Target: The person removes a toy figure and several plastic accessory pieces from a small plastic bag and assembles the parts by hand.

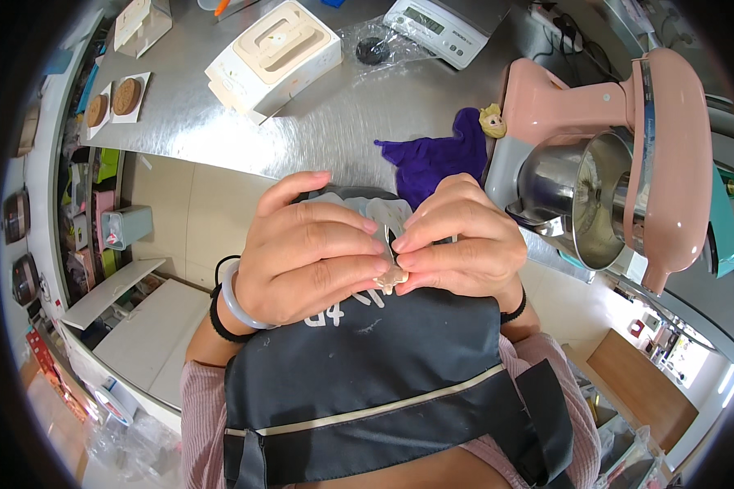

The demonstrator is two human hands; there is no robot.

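Observation:
Above my dark apron, both hands meet with their fingertips pinched together. My left hand (314,244) and my right hand (463,240) grip a soft-looking translucent sheet (391,210) from either side. At its near end, between the fingers, a small pale cream piece (391,281) pokes out. A dark narrow gap shows between the fingertips. My fingers cover most of the sheet, so I cannot tell its exact kind. Just beyond my right hand, a purple cloth (436,159) lies crumpled on the steel table (334,151).
A pink stand mixer (669,155) with a steel bowl (591,204) stands at the right. Farther back are a white cake box (277,53), a digital scale (440,31) and a small doll-like head (492,121). Two round brown pieces (126,96) lie on white cards at the left.

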